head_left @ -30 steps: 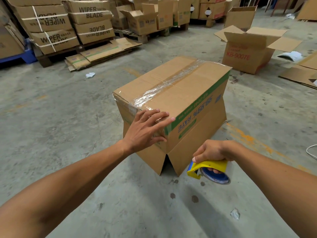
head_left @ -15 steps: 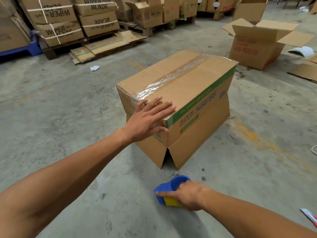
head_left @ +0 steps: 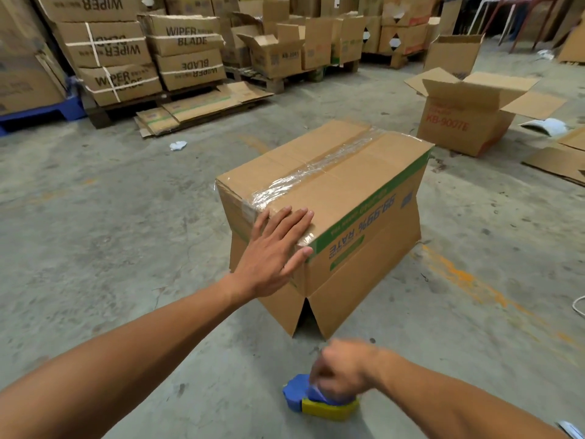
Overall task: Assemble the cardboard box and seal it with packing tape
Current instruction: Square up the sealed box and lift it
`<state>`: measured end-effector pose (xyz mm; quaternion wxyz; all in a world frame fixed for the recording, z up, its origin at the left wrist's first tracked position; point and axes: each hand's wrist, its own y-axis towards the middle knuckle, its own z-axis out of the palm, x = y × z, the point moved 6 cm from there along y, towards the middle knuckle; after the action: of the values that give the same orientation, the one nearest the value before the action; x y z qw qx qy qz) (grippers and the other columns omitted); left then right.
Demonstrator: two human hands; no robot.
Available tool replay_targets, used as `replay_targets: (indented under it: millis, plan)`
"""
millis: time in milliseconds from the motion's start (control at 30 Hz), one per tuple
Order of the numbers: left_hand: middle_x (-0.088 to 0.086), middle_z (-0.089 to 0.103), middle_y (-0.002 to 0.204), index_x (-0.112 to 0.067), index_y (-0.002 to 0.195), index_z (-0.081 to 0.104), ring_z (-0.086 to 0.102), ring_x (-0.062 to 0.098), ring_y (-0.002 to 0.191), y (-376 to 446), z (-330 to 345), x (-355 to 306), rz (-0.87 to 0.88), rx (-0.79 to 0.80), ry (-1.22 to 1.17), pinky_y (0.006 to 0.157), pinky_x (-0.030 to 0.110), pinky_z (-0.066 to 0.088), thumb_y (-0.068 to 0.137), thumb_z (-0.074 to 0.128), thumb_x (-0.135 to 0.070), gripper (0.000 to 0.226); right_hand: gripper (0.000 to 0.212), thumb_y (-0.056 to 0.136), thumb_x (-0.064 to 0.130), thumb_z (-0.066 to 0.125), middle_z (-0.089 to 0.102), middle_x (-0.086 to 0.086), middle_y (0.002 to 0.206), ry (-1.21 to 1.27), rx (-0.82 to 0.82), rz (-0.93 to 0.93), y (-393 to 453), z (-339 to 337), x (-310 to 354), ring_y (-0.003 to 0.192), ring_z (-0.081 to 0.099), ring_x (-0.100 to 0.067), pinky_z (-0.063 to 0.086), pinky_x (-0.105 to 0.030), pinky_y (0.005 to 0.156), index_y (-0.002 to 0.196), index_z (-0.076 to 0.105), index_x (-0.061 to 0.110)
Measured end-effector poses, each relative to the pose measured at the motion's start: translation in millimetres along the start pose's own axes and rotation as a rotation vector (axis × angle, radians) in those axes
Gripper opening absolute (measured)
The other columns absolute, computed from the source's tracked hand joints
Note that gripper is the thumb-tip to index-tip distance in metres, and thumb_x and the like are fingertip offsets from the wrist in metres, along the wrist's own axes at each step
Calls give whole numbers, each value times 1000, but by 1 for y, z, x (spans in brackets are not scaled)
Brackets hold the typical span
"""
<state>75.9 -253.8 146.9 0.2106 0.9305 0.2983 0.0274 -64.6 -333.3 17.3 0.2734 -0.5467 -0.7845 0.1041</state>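
Note:
A brown cardboard box (head_left: 364, 191) with a green stripe and upside-down print stands on the concrete floor. Clear packing tape (head_left: 316, 174) runs along its top seam and down the near end. Its lower flaps splay outward on the floor, with a gap at the near corner. My left hand (head_left: 275, 251) lies flat, fingers spread, on the box's near top corner. My right hand (head_left: 345, 369) is blurred, just above a blue and yellow tape dispenser (head_left: 329, 408) that rests on the floor in front of the box. Its fingertips touch the blue part; the grip is unclear.
An open box marked KB-9007E (head_left: 468, 122) stands to the right behind, with flat cardboard (head_left: 560, 160) beyond it. Pallets of stacked WIPER BLADE cartons (head_left: 126, 58) and flattened boxes (head_left: 202, 106) line the back. Paper scraps (head_left: 178, 145) lie on the floor.
My right hand brought the tape dispenser down from beside the box to the floor, and is now blurred above it. My left hand stayed on the box corner.

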Motion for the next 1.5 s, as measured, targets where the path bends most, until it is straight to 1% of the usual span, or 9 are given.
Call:
replay_targets:
  millis: [100, 233, 333, 467, 800, 933, 1033, 1167, 1500]
  plan:
    - [-9, 20, 163, -27, 157, 16, 6, 10, 152, -2, 4, -4, -110, -65, -111, 121, 48, 5, 102, 2, -51, 61, 16, 91, 36, 45, 64, 0, 78, 108, -793, 232, -18, -90, -42, 70, 63, -27, 54, -42, 65, 84, 55, 25]
    - [-6, -17, 164, -21, 157, -8, -19, 7, 149, -4, 6, -17, -330, -168, -353, 122, 38, -11, 100, 18, -39, 64, 29, 97, 27, 46, 52, -9, 116, 421, -1422, 445, -57, -181, -89, 103, 47, -22, 45, -39, 83, 122, 57, 17]
    - [-7, -38, 157, -21, 152, -24, -32, 5, 143, 1, 9, -17, -620, -238, -560, 121, 35, -10, 96, 24, -30, 74, 56, 98, 44, 46, 10, -4, 163, 490, -1158, 513, -43, -211, -104, 148, 11, -31, 24, -51, 114, 152, 32, 34]
    - [-6, -34, 157, -19, 151, -24, -26, 8, 146, 10, 16, -12, -908, -231, -787, 123, 40, -5, 105, 23, -29, 67, 70, 99, 52, 40, -29, -4, 162, 897, -846, 526, -14, -197, -102, 152, 0, -37, 17, -54, 121, 157, 0, 41]
    - [-15, 15, 161, -30, 157, 12, 23, 16, 146, -49, -26, 51, -934, -333, -845, 118, 47, 27, 88, 37, -56, 77, 70, 102, 52, 32, -18, -21, 163, 706, -745, 613, -12, -172, 2, 150, 1, -44, 13, -53, 119, 159, -3, 32]
    - [-5, 41, 144, -27, 146, 41, 46, 17, 129, -74, -52, 91, -931, -302, -926, 104, 37, 42, 98, 43, -38, 50, 55, 98, 58, 31, 33, -13, 129, 159, -758, 559, -30, -184, 26, 125, 31, -35, 29, -48, 101, 144, 42, 30]
    - [-2, 35, 133, -24, 147, 37, 43, 18, 123, -71, -60, 105, -941, -183, -753, 106, 37, 39, 99, 46, -26, 49, 45, 97, 58, 34, 34, -6, 119, 19, -861, 444, -33, -207, 27, 115, 32, -27, 29, -44, 97, 121, 63, 33]
    - [2, 25, 124, -23, 143, 35, 34, 29, 125, -51, -60, 118, -980, -40, -499, 110, 44, 34, 94, 47, -32, 51, 57, 97, 63, 27, 9, -3, 166, -16, -720, 412, -11, -220, -9, 151, 3, -31, 4, -57, 119, 150, 32, 44]
    - [1, -1, 165, -7, 156, 6, 12, 24, 150, -30, -44, 136, -895, 50, -408, 119, 40, 16, 100, 41, -45, 76, 72, 90, 74, 4, -5, 3, 167, -79, -563, 514, -9, -219, -71, 154, -5, -27, -5, -61, 119, 156, 4, 45]
